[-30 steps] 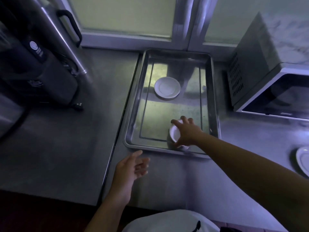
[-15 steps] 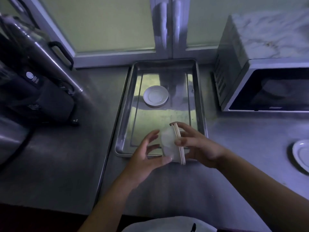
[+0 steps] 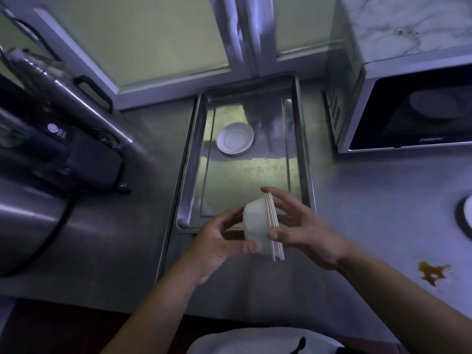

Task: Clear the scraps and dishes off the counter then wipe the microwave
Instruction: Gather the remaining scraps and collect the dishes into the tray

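Stack of white bowls (image 3: 258,226) is held tipped on its side, above the near edge of the metal tray (image 3: 187,175), clear of the counter (image 3: 370,200). Base end is gripped by the left hand (image 3: 217,241), fingers curled round it. Rim end is pinched by the right hand (image 3: 304,231), thumb and fingers on the rims. Hands are separated only by the stack. One white saucer (image 3: 235,139) is seen lying farther back in the tray. Microwave (image 3: 408,98) is parked right of the tray, door closed. Brown spill (image 3: 433,273) is noted on the counter beside the right forearm. Plate (image 3: 468,213) is cut off at the right edge. Black appliance (image 3: 71,154) and steel pot (image 3: 25,226) are set on the left, apart from the tray.
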Available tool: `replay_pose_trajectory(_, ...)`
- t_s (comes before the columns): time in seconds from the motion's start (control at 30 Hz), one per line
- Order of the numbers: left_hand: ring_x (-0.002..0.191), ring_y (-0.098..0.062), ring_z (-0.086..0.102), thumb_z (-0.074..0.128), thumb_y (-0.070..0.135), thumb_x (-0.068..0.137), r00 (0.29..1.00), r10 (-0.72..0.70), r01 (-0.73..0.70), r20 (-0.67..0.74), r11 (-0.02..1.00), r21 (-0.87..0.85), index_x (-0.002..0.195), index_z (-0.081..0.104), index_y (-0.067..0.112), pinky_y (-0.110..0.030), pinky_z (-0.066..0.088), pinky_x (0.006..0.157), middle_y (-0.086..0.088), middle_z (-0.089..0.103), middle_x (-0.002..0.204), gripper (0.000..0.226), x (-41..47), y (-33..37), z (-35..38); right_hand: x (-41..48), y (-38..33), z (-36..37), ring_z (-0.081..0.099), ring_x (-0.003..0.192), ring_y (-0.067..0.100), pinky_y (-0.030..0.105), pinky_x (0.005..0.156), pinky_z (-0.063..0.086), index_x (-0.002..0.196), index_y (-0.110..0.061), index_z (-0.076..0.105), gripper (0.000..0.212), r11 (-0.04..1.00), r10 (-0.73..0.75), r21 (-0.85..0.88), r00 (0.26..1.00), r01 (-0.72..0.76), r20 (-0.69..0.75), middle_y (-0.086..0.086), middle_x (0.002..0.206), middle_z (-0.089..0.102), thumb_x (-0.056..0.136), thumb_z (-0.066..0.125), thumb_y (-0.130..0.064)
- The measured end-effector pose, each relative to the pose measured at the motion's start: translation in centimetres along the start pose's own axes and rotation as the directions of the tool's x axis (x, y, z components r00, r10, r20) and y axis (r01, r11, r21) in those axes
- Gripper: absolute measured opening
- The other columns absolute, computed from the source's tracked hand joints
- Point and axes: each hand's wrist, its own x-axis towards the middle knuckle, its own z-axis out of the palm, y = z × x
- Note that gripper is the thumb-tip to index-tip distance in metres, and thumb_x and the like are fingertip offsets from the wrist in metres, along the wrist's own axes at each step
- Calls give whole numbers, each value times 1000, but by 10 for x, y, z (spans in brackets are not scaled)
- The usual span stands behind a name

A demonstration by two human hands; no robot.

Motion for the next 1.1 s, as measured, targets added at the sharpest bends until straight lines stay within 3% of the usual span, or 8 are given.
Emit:
replay_pose_trajectory(0.13,102,-19,69,95,28,59,999,-46,49,27,994,-100,124,69,25,-31,56,80,-6,72,116,70,-4,-3,-1,0,-1,3,48,137,16,54,112,42,142,-44,48,93,974,-53,-216,998,62,46,-11,147,50,62,88,-22)
replay_pose_trajectory(0.3,103,-20,69,94,37,60,1000,-7,7,2,998,-66,125,68,30,-30,55,79,-8,71,119,71,-7,-4,-17,13,-5,17,49,133,2,33,105,50,142,-49,46,91,965,-8,-262,996,32,91,-22,140,53,66,86,-20)
replay_pose_trajectory(0.5,120,-27,63,80,35,79,995,25,-20,101,998,-53,133,62,29,-43,55,93,-7,67,128,57,17,-9,-56,44,-11,36,63,120,14,38,92,58,137,-40,51,81,979,31,-203,999,-34,-16,-11,131,62,66,84,-18)
replay_pose_trajectory(0.6,117,-22,66,73,55,78,992,-70,74,105,997,-36,133,61,28,-40,57,91,0,69,126,63,52,-12,-82,69,-7,34,68,110,14,29,77,59,131,-42,55,75,965,81,-233,983,-119,-164,-9,125,65,67,86,-18)
replay_pose_trajectory(0.67,113,-17,66,71,62,75,992,-92,100,-83,989,104,132,61,27,-42,54,96,5,69,121,67,87,-17,-106,89,0,28,62,114,17,33,86,56,133,-42,51,80,857,50,-463,931,-226,-362,-4,131,59,68,91,-20)
replay_pose_trajectory(0.73,113,-20,64,74,45,83,959,-33,100,-283,969,227,128,62,21,-39,52,98,-1,66,123,52,127,-21,-134,108,10,17,48,128,25,40,105,45,144,-38,42,91,592,-13,-707,873,-387,-488,3,145,43,68,91,-29)
replay_pose_trajectory(0.83,120,-26,57,74,42,84,954,14,137,-298,868,477,137,52,23,-44,48,102,-6,51,142,61,188,-18,-165,133,24,3,26,141,32,47,113,33,152,-40,29,103,270,18,-821,855,-504,-519,3,157,24,67,88,-43)
replay_pose_trajectory(1.1,149,-36,14,77,68,66,987,8,140,-160,436,889,157,1,30,-52,24,117,-8,4,165,125,324,14,-163,174,40,-8,3,151,36,62,112,32,154,-49,4,120,11,82,-798,796,-602,-600,-2,164,1,65,84,-59)
